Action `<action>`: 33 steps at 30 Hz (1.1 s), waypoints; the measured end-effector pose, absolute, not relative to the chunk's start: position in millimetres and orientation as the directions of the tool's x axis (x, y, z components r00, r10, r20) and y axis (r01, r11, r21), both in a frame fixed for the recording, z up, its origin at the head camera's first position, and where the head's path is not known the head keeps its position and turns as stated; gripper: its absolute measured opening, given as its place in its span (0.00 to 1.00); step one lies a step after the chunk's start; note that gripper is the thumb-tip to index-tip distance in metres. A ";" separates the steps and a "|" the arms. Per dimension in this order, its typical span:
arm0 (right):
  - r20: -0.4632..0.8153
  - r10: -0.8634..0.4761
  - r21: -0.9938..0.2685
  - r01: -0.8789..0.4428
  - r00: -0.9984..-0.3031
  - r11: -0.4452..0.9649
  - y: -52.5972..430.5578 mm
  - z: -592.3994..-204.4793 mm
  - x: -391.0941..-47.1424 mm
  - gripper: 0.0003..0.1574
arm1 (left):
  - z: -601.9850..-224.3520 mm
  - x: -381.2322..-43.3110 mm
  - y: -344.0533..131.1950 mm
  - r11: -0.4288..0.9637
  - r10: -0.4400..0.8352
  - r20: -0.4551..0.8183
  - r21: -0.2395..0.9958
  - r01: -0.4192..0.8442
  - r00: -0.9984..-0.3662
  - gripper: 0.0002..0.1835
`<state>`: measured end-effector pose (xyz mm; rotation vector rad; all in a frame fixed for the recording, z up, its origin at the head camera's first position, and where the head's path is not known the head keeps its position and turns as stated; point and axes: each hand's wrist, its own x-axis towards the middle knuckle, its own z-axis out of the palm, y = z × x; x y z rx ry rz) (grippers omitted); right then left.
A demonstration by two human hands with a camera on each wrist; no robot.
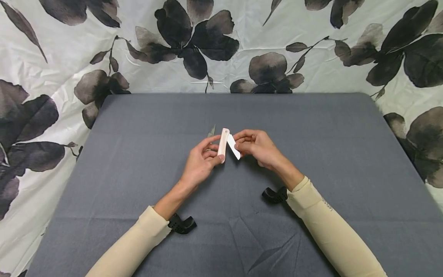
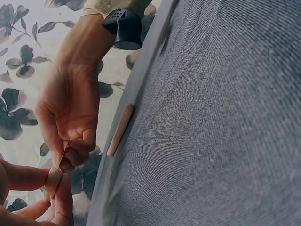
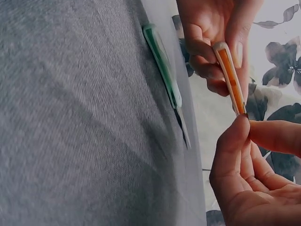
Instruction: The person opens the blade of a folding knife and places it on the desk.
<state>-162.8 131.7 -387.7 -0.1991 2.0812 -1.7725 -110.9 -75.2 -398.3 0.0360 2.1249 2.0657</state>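
Note:
A folding knife with a pale pinkish handle is half unfolded between the hands. My left hand grips the handle, thumb at its lower end. My right hand pinches the white-looking blade, which stands at an angle to the handle. Seen in the right wrist view, the handle has an orange face with a light border. Behind my left hand, a second knife's blade shows; its green handle lies on the table in the right wrist view.
A grey cloth covers the table, with creases near the front. In the left wrist view a slim tan piece lies on it; whether it is a separate thing I cannot tell. Black wrist cameras jut from both sleeves. Flower-patterned fabric surrounds the table.

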 end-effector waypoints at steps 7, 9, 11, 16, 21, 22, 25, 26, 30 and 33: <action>-0.200 -0.355 -0.961 0.113 -0.913 0.253 137.8 -390.6 -165.0 0.18 | -399.8 -109.4 -77.3 0.055 0.147 -0.119 0.992 -0.112 -0.982 0.33; -0.201 -0.348 -0.960 0.113 -0.916 0.255 139.0 -390.9 -165.7 0.18 | -400.4 -109.7 -77.6 0.053 0.148 -0.120 0.992 -0.114 -0.982 0.33; -0.201 -0.341 -0.959 0.113 -0.918 0.261 140.1 -391.6 -166.9 0.18 | -400.7 -109.9 -77.8 0.050 0.146 -0.120 0.992 -0.114 -0.982 0.32; -0.200 -0.327 -0.948 0.098 -0.924 0.303 143.1 -391.9 -170.3 0.18 | -402.3 -111.1 -78.6 0.060 0.142 -0.116 0.992 -0.109 -0.983 0.32; -0.210 -0.326 -0.933 0.089 -0.922 0.349 146.1 -391.8 -173.8 0.18 | -403.8 -111.2 -80.0 0.075 0.149 -0.119 0.991 -0.109 -0.982 0.32; -0.210 -0.328 -0.932 0.087 -0.921 0.353 146.5 -391.5 -174.3 0.18 | -403.9 -111.2 -80.2 0.077 0.151 -0.120 0.991 -0.109 -0.981 0.32; -0.208 -0.331 -0.931 0.084 -0.921 0.354 146.8 -389.7 -175.0 0.19 | -404.0 -112.3 -80.6 0.069 0.145 -0.120 0.991 -0.111 -0.982 0.32; -0.206 -0.328 -0.932 0.083 -0.922 0.353 146.8 -389.3 -175.2 0.19 | -404.1 -113.0 -80.5 0.066 0.142 -0.119 0.992 -0.111 -0.983 0.32; -0.194 -0.301 -0.937 0.086 -0.934 0.338 147.7 -387.2 -175.3 0.20 | -404.0 -116.2 -79.4 0.054 0.134 -0.115 0.993 -0.109 -0.984 0.32; -0.207 -0.290 -0.938 0.106 -0.934 0.329 149.4 -385.6 -175.5 0.20 | -402.8 -117.9 -78.6 0.046 0.133 -0.116 0.993 -0.111 -0.984 0.32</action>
